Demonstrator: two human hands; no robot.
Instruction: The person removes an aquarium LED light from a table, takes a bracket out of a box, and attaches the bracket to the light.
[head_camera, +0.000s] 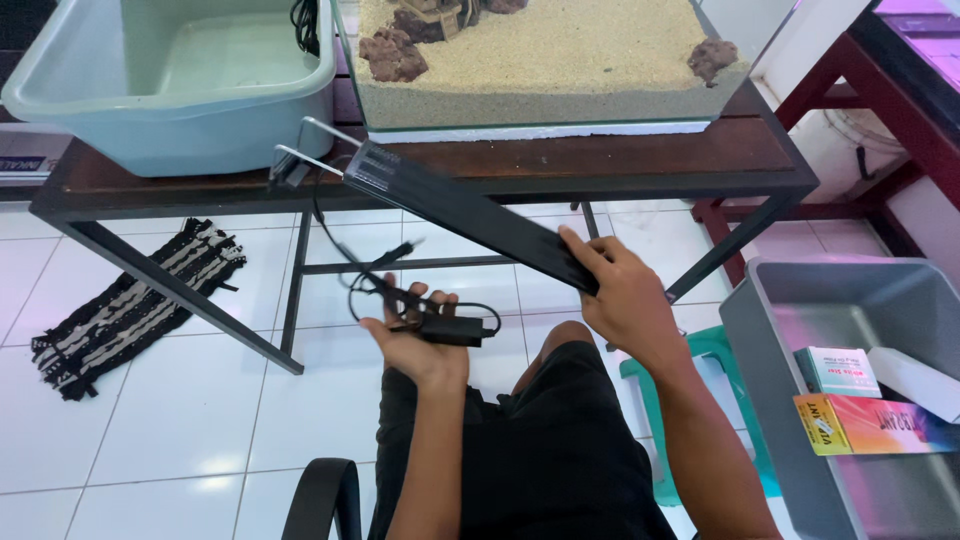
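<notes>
A dark wooden tabletop (600, 160) on a black metal frame is seen ahead of the seated person. On it, a glass tank (545, 105) is set, filled with pale sand in which reddish-brown rocks (392, 55) are bedded. Just left of the tank, a pale green plastic tub (175, 90) is placed; apart from a black cord hanging over its right rim, nothing can be made out inside it. Below the tabletop and to its left, a black-and-white woven mat (135, 305) lies crumpled on the white tiled floor. To the right of the tabletop and lower down, a grey bin (800, 300) is seen, in which a white-and-green box (838, 370), a white box and an orange-and-pink box (870, 425) are held. A teal stool (700, 350) stands between that bin and the person's lap.

In front of the tabletop's near edge, a long, flat black light bar (470, 215) is held slanting, its far end raised toward the tank. A bent wire bracket (300, 150) is fitted at that far end, which overlaps the tabletop's edge in the view. The right hand (625, 295) is closed around the bar's near end, fingers wrapped over its top.

A thin black cable (340, 255) hangs from the bar's far end down to the left hand (420, 345), which is turned palm up and gripped around a small black adapter (450, 328) and loops of the cable, below the tabletop and above the lap.
</notes>
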